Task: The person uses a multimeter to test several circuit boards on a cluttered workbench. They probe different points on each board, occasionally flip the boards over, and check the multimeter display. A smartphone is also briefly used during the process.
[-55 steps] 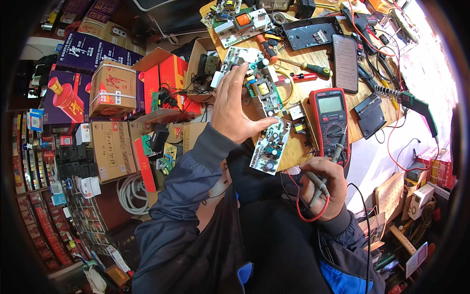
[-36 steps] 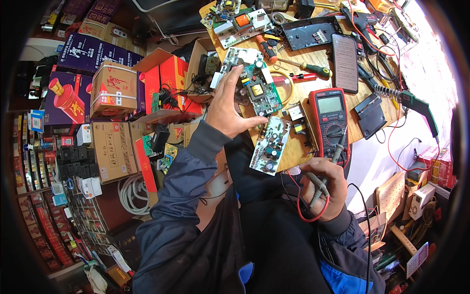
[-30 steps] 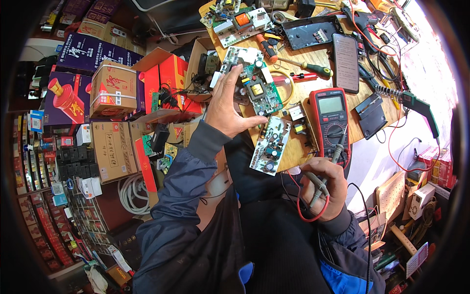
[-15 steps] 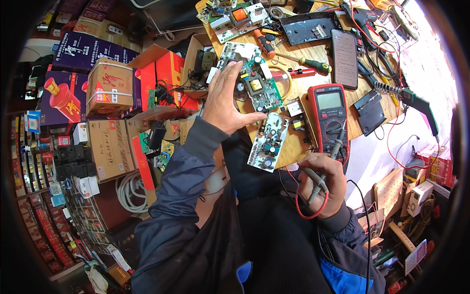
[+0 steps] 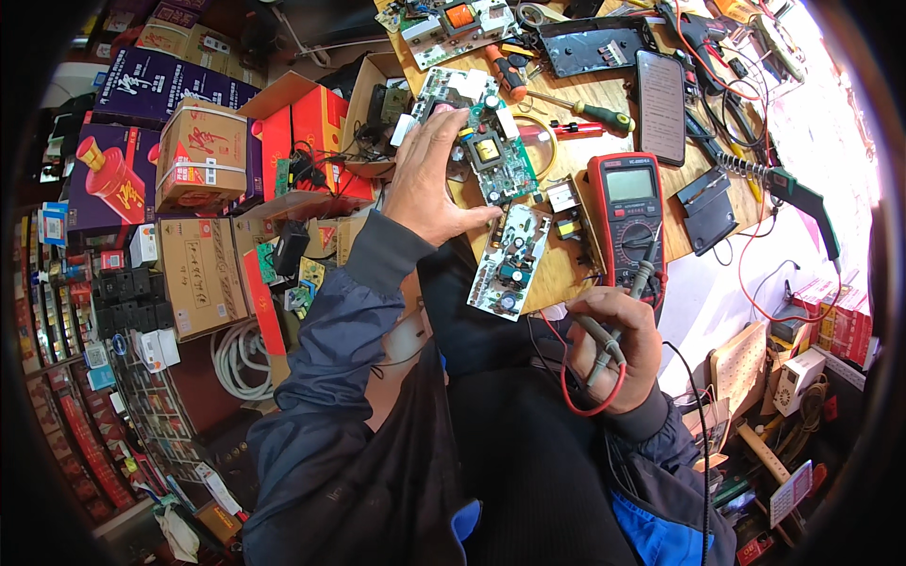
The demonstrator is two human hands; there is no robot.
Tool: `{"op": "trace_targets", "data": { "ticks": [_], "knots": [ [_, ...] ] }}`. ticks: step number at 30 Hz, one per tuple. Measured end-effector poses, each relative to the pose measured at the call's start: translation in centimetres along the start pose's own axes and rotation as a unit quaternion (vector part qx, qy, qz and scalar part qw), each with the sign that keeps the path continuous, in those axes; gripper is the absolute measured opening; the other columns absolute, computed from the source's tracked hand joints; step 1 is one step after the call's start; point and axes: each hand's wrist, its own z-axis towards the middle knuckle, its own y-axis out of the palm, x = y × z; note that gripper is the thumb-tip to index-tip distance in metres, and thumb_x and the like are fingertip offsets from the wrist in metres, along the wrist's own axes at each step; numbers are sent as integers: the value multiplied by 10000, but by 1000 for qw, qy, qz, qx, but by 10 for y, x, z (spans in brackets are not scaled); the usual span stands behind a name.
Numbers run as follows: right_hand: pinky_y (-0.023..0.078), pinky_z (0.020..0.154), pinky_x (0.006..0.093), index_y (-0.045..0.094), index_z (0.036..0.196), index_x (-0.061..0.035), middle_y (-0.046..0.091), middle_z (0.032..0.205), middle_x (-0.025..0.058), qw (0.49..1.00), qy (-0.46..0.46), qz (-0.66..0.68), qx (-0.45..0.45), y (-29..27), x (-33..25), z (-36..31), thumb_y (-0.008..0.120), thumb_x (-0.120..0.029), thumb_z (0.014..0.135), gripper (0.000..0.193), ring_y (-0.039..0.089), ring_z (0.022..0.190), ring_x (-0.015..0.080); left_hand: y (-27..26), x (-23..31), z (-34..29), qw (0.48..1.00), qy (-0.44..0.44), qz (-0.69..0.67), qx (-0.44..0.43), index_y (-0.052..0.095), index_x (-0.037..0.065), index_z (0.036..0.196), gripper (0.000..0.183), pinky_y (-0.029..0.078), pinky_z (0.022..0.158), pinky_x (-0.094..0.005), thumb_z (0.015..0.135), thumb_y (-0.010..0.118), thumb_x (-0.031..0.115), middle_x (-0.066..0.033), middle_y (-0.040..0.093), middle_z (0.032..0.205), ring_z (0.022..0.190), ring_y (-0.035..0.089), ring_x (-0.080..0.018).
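My left hand (image 5: 430, 179) grips a circuit board (image 5: 491, 151) along its left side, with the thumb at its lower end and the fingers partly covering it. Just below the thumb, a smaller narrow circuit board (image 5: 511, 269) hangs over the table's near edge; whether the two are joined is hidden. My right hand (image 5: 623, 344) is closed around multimeter test probes (image 5: 604, 340), one with a red lead looping under the fingers. A grey probe shaft points up toward the red multimeter (image 5: 630, 212), which lies on the table just beyond that hand.
Around the boards on the wooden table (image 5: 578, 107) lie a green-handled screwdriver (image 5: 613, 120), a phone (image 5: 661, 108) and a black plastic case (image 5: 596, 47). A soldering iron (image 5: 802, 203) juts from the right edge. Cardboard boxes (image 5: 203, 156) stack up at left.
The whole view has shifted slightly, so things sit a little higher and further left. Both hands keep their holds, with no clear movement against the table.
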Motion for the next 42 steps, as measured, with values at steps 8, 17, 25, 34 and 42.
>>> {"op": "trace_targets", "data": {
  "ticks": [8,17,25,34,42],
  "knots": [
    [590,823,299,618,1289,-1,750,1144,170,1000,-1,-5,-4,-1,-1,-1,731,136,904,424,745,940,187,-3,9,2,1000,-3,0,8,419,103,1661,1195,351,1296,-505,657,1031,313,-197,474,1667,1550,442,-420],
    [589,820,304,618,1289,-3,752,1146,172,1000,-7,-10,-5,0,-2,-2,739,135,897,432,738,938,190,-5,12,7,1000,14,-9,12,428,109,1652,1202,365,1289,-503,628,1039,252,-194,471,1657,1540,452,-419],
    [592,839,312,619,1288,-8,757,1160,174,1000,-3,-5,-7,-1,-1,-3,751,135,879,453,744,949,198,-6,8,7,999,27,-17,4,416,116,1663,1207,361,1299,-495,636,1039,232,-185,469,1661,1561,436,-404],
    [597,826,313,626,1281,-9,768,1151,161,1000,-17,-16,3,0,4,-2,776,109,870,454,753,918,197,-3,-1,5,999,3,-35,-16,429,94,1651,1175,364,1302,-466,659,1042,244,-176,471,1665,1573,435,-378],
    [591,812,306,633,1267,-18,776,1126,151,1000,-11,-27,6,-3,4,1,782,101,873,438,754,899,192,-3,-7,1,987,-53,-153,-13,419,71,1663,1189,390,1274,-416,675,1055,256,-142,487,1662,1543,481,-292]
  ]
}}
